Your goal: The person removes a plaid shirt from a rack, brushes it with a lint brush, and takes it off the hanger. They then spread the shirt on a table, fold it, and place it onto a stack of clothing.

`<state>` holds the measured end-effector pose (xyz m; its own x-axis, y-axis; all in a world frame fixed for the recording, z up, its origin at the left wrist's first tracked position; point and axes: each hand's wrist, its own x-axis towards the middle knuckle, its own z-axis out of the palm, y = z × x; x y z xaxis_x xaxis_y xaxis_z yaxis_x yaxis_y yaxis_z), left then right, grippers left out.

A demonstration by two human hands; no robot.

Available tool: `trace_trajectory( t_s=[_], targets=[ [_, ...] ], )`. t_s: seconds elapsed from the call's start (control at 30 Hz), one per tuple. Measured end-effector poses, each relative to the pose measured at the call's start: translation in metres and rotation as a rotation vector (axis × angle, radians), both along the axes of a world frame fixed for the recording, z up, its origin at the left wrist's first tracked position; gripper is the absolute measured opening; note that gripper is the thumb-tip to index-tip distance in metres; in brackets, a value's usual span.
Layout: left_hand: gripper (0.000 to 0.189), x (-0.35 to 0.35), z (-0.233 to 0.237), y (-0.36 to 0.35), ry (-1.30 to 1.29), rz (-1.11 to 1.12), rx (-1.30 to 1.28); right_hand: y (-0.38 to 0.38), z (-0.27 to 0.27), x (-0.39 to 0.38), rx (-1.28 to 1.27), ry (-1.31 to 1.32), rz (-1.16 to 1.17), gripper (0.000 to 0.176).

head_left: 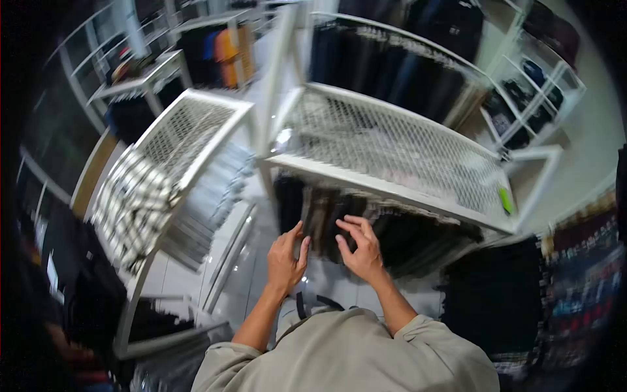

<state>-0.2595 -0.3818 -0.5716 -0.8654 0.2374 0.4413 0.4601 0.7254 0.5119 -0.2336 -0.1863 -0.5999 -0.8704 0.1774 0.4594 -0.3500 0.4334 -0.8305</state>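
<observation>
My left hand is raised in front of me, fingers pointing forward and thumb apart, with nothing in it. Across a small gap, my right hand has its fingers spread and slightly bent, also holding nothing. In this view both hands overlap the lower part of a row of dark and brown hanging garments. These hang beneath a white metal rack with a mesh shelf. To the right of my right hand, more black garments hang on the same rack.
A black-and-white checked shirt drapes over a second white mesh rack on the left. A bright green item lies at the mesh shelf's right end. Black garments hang at the right, and trousers hang behind.
</observation>
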Motion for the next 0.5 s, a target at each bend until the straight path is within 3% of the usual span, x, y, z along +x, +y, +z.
trace_trajectory(
  t_s=[0.33,0.37,0.43,0.5],
  targets=[
    [0.034,0.116,-0.065,0.317,-0.189,-0.634,0.05,0.264,-0.067,0.213,-0.04,-0.064,-0.612,0.028],
    [0.035,0.129,-0.063,0.324,-0.209,-0.707,0.057,0.265,-0.059,0.235,-0.077,-0.071,-0.669,0.028],
    [0.036,0.156,-0.052,0.365,-0.238,-0.822,0.065,0.3,-0.053,0.273,0.135,-0.046,-0.826,0.03],
    [0.037,0.182,-0.04,0.412,-0.274,-0.955,0.1,0.336,-0.039,0.312,0.081,-0.032,-0.915,0.031]
  ],
)
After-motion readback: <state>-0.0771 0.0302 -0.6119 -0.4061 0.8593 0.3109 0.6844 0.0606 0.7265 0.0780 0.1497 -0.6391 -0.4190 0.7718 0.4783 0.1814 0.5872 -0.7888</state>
